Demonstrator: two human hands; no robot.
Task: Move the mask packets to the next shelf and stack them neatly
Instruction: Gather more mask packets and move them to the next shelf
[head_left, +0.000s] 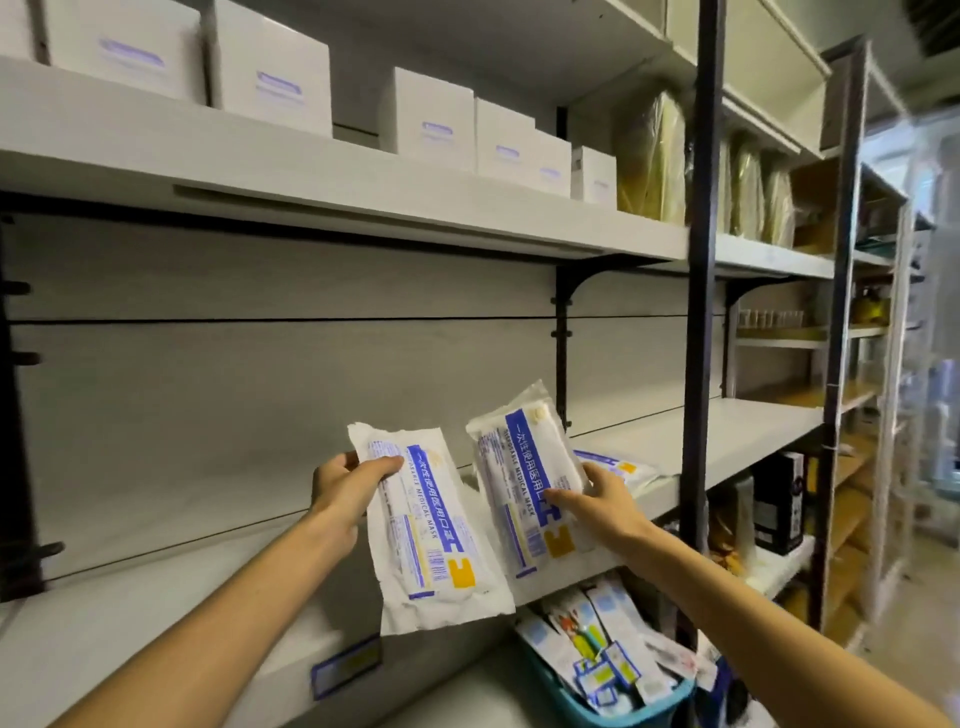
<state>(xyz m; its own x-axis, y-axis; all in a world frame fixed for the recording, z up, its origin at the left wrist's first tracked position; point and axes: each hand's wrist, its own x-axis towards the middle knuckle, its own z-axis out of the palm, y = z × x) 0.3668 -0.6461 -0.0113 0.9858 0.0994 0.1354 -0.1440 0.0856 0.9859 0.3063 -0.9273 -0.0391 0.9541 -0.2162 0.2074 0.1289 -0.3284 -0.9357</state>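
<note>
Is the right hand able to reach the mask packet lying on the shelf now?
Probably not yet: the right hand already grips a mask packet, though the lying packet sits just behind it on the shelf, unobstructed.

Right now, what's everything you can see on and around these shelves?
mask packets: two held, one lying on middle shelf; white with blue print.
middle shelf: one, pale grey, in front of the hands.
boxes: about seven, white, upper shelf.
wrapped bundles: several, yellowish in clear film, upper shelf right.
basket: one, teal, below, full of small packets.
black box: one, lower right shelf.
left hand: holding one packet.
right hand: holding the other.
</note>
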